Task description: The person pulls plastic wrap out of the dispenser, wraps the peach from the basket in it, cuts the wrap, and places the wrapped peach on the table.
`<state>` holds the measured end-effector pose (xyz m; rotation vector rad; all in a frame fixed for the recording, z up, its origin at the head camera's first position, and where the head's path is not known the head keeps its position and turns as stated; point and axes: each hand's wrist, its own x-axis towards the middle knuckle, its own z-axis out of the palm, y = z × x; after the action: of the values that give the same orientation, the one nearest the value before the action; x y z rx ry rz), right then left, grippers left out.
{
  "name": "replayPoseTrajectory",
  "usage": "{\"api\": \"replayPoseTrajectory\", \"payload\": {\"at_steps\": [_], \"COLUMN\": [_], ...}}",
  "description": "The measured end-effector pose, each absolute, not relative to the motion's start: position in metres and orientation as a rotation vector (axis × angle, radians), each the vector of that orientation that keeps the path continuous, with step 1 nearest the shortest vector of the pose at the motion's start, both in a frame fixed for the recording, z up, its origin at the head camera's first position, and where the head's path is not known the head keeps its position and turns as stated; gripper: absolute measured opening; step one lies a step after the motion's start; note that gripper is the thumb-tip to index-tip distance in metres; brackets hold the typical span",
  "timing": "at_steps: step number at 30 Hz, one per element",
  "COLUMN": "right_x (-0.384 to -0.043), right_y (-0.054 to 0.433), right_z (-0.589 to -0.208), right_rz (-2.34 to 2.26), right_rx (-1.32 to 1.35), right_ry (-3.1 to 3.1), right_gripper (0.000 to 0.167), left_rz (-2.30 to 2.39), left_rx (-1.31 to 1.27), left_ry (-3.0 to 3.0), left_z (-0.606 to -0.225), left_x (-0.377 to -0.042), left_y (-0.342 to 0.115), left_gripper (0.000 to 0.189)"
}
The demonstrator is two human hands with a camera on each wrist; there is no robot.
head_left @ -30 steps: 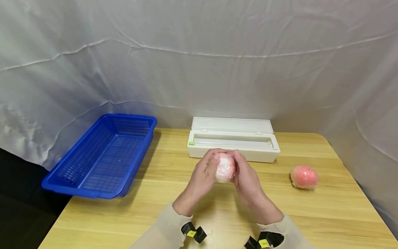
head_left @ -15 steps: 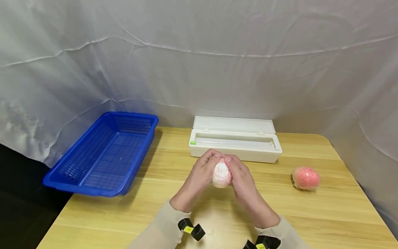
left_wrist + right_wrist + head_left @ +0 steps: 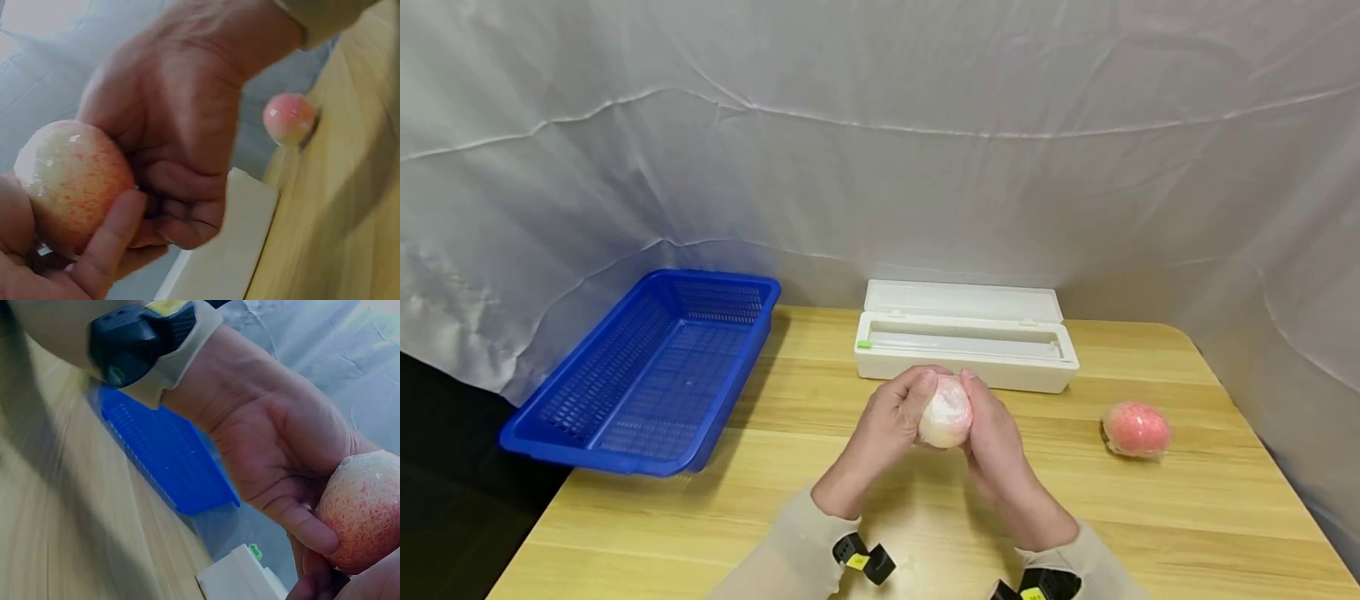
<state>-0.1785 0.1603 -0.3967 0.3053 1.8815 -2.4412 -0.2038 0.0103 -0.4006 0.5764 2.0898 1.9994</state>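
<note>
Both hands hold a peach [image 3: 945, 412] wrapped in clear film, just above the table in front of a white box. The left hand [image 3: 887, 421] grips its left side with the thumb on the near face. The right hand [image 3: 996, 433] holds the other side, its thumb near the top. Shiny wrinkled film covers the pale, red-flecked skin of the peach [image 3: 75, 187] in the left wrist view. Curled fingers of the right hand [image 3: 181, 125] lie behind it there. In the right wrist view the left hand [image 3: 281, 444] presses fingers against the peach [image 3: 365, 509].
A white cling film box [image 3: 966, 367] with raised lid and green slider stands at the back. A second pink peach [image 3: 1137, 429], also shiny with film, sits at right on the wooden table [image 3: 1150, 517]. A blue basket [image 3: 610, 462] stands at left; grey cloth [image 3: 880, 183] hangs behind.
The peach has been turned between the hands and shows a paler side. Thumbs that nearly met over it half a second ago now stand apart. Box, basket and second peach stay put.
</note>
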Motion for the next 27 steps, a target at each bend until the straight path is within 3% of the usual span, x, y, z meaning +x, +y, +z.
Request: {"api": "replayPoseTrajectory", "payload": {"at_steps": [10,15,20,24,27], "right_x": [-0.181,-0.182,-0.184,-0.185,-0.186], "right_y": [0.167,0.169,0.174,0.177,0.179], "right_z": [-0.392,-0.394,-0.396,-0.396,-0.396], "right_rz": [-2.482,-2.439,-2.366,-2.253,-2.093], "right_rx": [0.318,0.325,0.319,0.313,0.236], "right_ry": [1.701,1.723,1.761,1.840,2.097], "right_gripper": [0.047,0.048,0.057,0.071,0.077], "left_rz": [1.979,1.942,1.863,1.825,1.895], "left_rx": [0.735,0.693,0.652,0.677,0.600], "left_ry": [1.722,1.712,1.828,1.982,2.010], "left_z": [-0.399,-0.399,-0.395,-0.390,-0.390], "left_x": [-0.213,-0.214,-0.214,-0.213,-0.214], "left_y": [-0.004,-0.005,-0.010,-0.012,-0.013], "left_gripper": [0.065,0.060,0.057,0.070,0.059]}}
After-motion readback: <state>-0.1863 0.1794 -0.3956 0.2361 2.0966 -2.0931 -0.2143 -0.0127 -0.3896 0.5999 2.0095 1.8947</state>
